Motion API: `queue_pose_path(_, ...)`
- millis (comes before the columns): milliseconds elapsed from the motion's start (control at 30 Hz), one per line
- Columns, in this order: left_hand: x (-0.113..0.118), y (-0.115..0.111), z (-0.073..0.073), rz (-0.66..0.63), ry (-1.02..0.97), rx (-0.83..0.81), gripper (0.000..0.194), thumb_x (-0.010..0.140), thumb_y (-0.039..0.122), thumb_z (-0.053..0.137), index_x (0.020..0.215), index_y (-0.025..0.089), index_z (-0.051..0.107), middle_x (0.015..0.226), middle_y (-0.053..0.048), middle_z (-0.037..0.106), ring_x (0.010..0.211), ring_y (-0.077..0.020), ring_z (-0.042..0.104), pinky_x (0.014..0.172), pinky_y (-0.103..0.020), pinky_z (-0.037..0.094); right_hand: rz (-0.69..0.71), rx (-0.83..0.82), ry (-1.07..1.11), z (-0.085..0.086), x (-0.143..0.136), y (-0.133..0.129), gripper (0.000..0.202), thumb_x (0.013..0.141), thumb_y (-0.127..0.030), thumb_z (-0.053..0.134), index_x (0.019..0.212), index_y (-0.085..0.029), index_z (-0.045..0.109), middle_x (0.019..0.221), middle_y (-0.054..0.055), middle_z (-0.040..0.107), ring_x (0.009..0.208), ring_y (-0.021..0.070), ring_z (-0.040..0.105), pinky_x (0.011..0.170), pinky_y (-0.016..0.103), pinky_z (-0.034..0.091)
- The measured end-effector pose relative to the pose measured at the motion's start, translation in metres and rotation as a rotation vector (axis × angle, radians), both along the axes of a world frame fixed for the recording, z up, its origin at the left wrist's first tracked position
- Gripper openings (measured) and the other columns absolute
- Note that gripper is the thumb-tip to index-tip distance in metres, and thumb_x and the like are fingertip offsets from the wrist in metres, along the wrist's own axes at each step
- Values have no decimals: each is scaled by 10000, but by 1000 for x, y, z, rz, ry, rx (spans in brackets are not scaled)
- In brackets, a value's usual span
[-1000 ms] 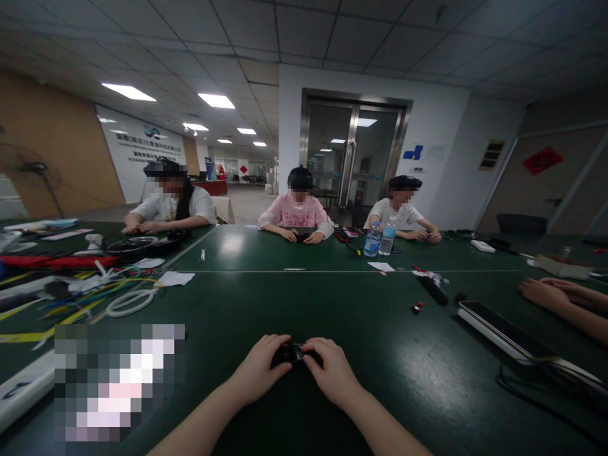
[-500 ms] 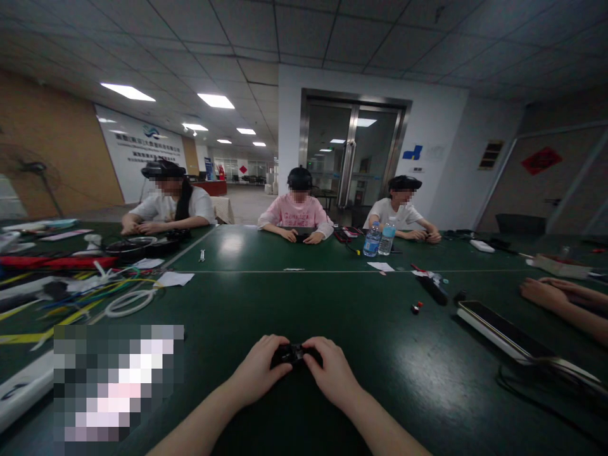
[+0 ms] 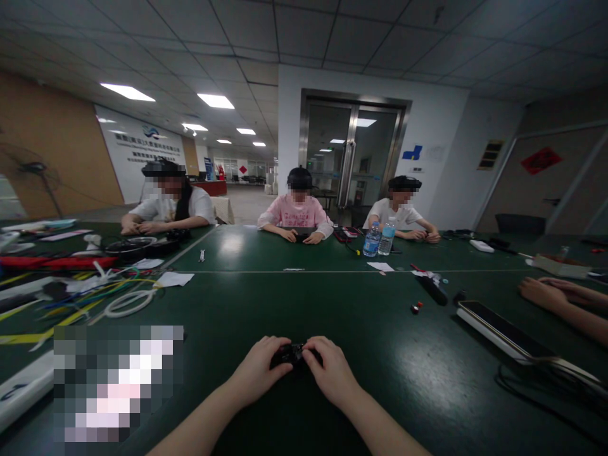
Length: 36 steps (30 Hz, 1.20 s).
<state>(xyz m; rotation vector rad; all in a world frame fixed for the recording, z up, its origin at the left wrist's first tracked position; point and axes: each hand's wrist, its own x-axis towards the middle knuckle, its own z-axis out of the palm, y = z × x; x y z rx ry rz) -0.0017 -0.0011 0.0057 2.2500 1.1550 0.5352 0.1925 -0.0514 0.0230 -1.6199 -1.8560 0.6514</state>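
Low in the middle of the head view, both my hands hold a small black object point(image 3: 295, 352) just above or on the green table point(image 3: 228, 405). Its kind is too dark and small to make out. My left hand point(image 3: 263, 366) grips its left end, thumb in front and fingers behind. At the right end, my right hand point(image 3: 331, 368) pinches it between thumb and fingertips. The palms and fingers hide both ends of the object.
A phone point(image 3: 506, 330) on a white block lies to the right, near cables point(image 3: 532, 396). Ahead stand two water bottles point(image 3: 372, 239). Coiled white tubing point(image 3: 130, 304) and wires lie left. Several people sit around the table; another person's hands point(image 3: 546, 292) rest at right.
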Motion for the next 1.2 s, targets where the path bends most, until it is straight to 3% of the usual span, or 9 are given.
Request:
queue_pose_path(133,1,-2,2,6,34,20,390,772,372,580,1134,238,526,1056,-30,579,961,-200,520,822,-316,409,-2,1,-16,1,-1,-1,232,785,-433,541,922,-255,598,1066,10,577,1008,192,521,887,343,371)
queue_pose_path(267,3,-5,6,15,70,47,375,752,362,606,1100,240,539,1033,-21,582,947,-201,522,810,-314,402,-8,1,-30,0,-1,-1,262,731,-386,610,957,-255,596,1084,11,569,1030,199,513,906,348,362)
queue_pose_path(467,5,-8,12,5,108,64,370,727,344,636,1071,238,551,1027,-23,587,950,-209,520,824,-324,393,2,17,-42,0,-2,0,243,725,-329,615,955,-252,614,1081,22,577,1036,206,506,897,346,367)
queue_pose_path(667,6,-9,13,1,98,104,351,720,335,651,1045,235,562,994,-18,597,924,-207,527,812,-330,385,6,34,-43,-2,-3,0,228,727,-328,622,944,-261,635,994,9,605,989,202,507,868,339,371)
queue_pose_path(1000,4,-8,12,-2,113,78,356,745,373,614,1072,249,551,1042,-17,590,966,-207,522,836,-327,391,60,-17,-50,1,-3,-1,236,761,-290,581,994,-279,610,1033,-9,587,1010,188,498,869,333,368)
queue_pose_path(1200,5,-10,14,6,106,68,350,738,362,621,1063,248,556,1032,-19,591,959,-205,519,837,-328,397,48,-20,-52,4,-4,-1,209,757,-330,596,957,-274,624,999,-7,594,986,194,501,855,333,372)
